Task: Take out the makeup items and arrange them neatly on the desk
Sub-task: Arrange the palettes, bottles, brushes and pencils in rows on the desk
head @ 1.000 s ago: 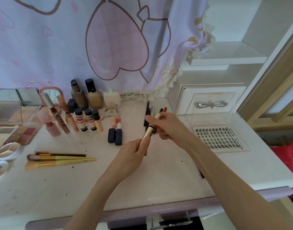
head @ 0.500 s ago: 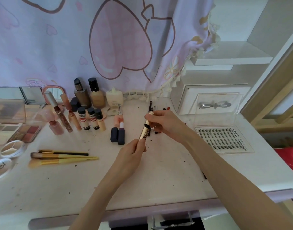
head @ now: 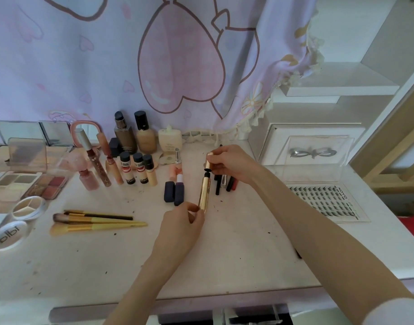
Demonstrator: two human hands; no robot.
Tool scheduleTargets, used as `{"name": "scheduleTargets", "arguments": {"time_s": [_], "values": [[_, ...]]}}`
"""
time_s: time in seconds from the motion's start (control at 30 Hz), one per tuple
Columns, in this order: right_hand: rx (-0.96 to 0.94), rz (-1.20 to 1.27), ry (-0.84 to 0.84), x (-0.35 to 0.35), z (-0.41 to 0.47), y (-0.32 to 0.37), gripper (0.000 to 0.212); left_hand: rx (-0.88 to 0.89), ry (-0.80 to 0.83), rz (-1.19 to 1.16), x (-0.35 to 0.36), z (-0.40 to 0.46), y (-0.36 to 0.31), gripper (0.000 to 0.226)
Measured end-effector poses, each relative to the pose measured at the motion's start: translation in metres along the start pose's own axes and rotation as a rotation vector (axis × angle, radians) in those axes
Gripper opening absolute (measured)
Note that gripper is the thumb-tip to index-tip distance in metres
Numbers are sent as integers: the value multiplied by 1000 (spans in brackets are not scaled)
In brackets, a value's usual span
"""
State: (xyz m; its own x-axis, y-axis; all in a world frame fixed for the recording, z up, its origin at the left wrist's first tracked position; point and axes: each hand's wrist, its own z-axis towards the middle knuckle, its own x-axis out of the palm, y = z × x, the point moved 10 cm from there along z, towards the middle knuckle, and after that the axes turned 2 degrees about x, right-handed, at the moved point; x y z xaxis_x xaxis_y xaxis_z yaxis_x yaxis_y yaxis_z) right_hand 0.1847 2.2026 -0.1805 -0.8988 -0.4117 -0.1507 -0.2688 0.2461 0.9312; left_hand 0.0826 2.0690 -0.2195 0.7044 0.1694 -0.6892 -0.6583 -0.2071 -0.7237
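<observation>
A gold cosmetic pen (head: 204, 193) stands tilted above the middle of the white desk (head: 224, 249). My left hand (head: 182, 221) pinches its lower end. My right hand (head: 229, 163) grips its gold cap (head: 207, 164), which sits just off the pen's black tip. Under my right hand lie several dark pencils and sticks (head: 224, 184). Left of the pen lies an open lipstick with its navy cap (head: 174, 192).
Foundation bottles (head: 133, 134), small tubes (head: 138, 168) and lip glosses (head: 95, 163) line the back. Eyeshadow palettes (head: 30, 184) and round compacts (head: 27, 207) sit at left, brushes (head: 95, 220) in front. A lash tray (head: 328, 202) and clear box (head: 314, 158) stand right. A drawer (head: 224, 319) shows below.
The gold cap has come off the pen's tip in my right hand. Both hands and the pen shifted slightly left and toward the back.
</observation>
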Motion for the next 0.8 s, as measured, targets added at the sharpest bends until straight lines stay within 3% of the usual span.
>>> {"name": "scheduleTargets", "arguments": {"time_s": [0.3,0.8], "values": [[84,-125,58,31,11,1,22,2,-72,350,-5,0,-7,30],[68,-359,-59,27,28,-2,28,6,-4,465,4,6,-11,25]]}}
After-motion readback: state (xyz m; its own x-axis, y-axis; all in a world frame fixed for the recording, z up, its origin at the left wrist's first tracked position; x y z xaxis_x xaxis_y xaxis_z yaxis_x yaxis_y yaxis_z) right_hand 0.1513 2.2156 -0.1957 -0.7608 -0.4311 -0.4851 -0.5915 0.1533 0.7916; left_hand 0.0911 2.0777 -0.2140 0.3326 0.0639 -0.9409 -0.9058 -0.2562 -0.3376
